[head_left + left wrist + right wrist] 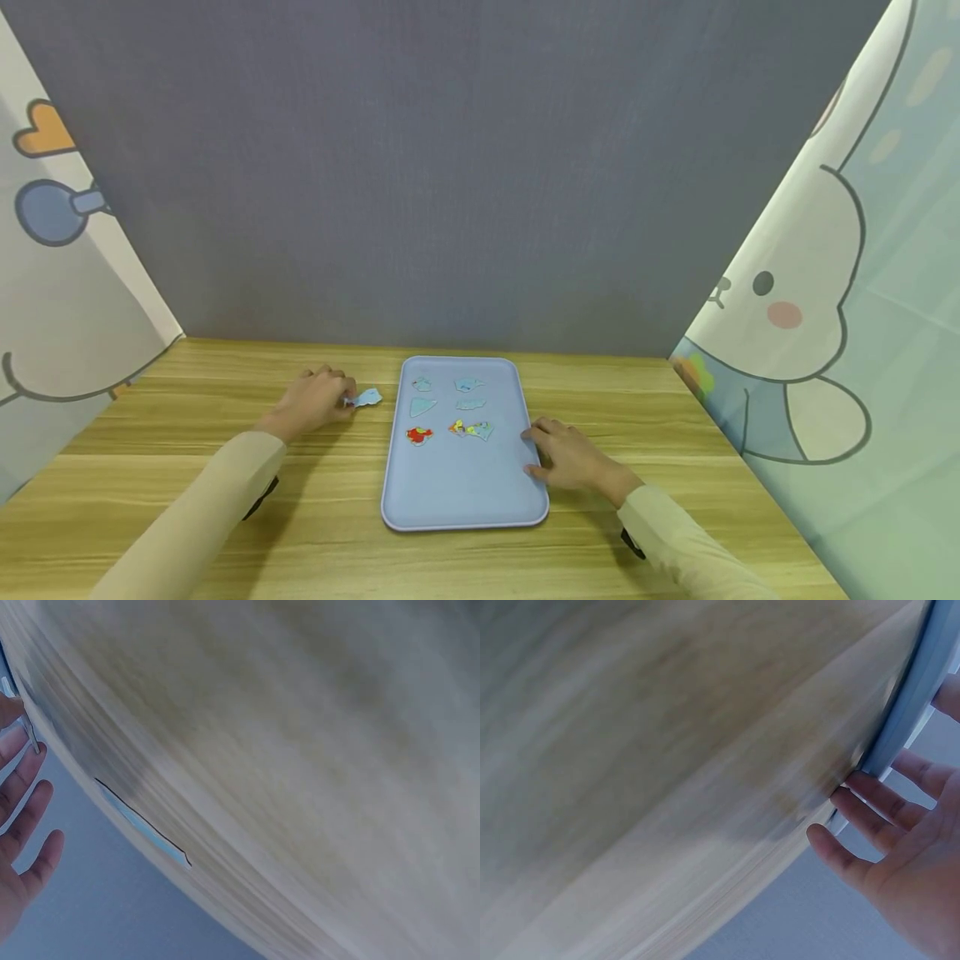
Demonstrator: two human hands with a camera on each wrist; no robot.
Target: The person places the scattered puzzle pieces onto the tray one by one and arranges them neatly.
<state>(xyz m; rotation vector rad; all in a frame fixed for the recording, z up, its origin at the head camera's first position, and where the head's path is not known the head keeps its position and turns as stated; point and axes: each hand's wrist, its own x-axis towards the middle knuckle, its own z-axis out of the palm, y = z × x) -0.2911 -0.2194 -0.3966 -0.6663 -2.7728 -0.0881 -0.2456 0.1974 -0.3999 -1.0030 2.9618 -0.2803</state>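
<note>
My left hand [318, 398] is over the table to the left of the tray and pinches a thin light-blue puzzle piece [367, 397] between thumb and fingertips. In the left wrist view, the other fingers [22, 787] spread apart, and another blue puzzle piece [146, 825] lies flat on the wood. At the right side of the pale blue tray [465, 500], my right hand [572, 457] rests its thumb and fingertips on the rim. Inside the tray are several irregular pieces, among them a red piece [419, 436] and a yellow-and-blue piece [472, 430].
The wooden table [315, 517] runs back to a dark grey wall panel [427, 183]. Cartoon-printed sheets [810, 333] stand on both sides.
</note>
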